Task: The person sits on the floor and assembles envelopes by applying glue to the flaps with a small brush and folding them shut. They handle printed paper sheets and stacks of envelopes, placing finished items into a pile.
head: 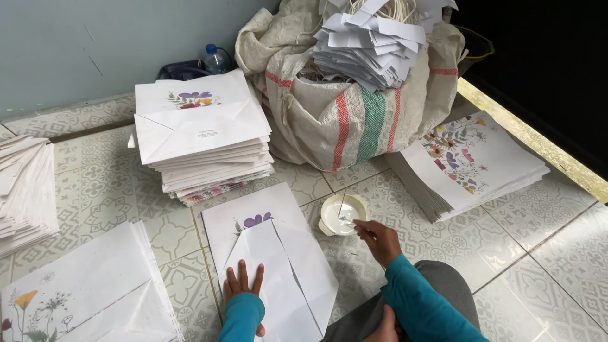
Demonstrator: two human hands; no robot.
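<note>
My left hand [242, 285] lies flat, fingers spread, on a white paper bag [278, 266] with folded bottom flaps and a purple flower print, lying on the tiled floor. My right hand [379, 239] pinches a thin stick whose tip dips into a small white bowl [342, 213] of white glue just right of the bag. Both arms wear teal sleeves.
A stack of finished flowered bags [199, 136] stands behind. A striped sack [354, 107] holds white paper pieces. Flat printed sheets [472, 161] lie at right, more stacks at left [25, 190] and lower left [82, 291]. A water bottle [215, 59] stands by the wall.
</note>
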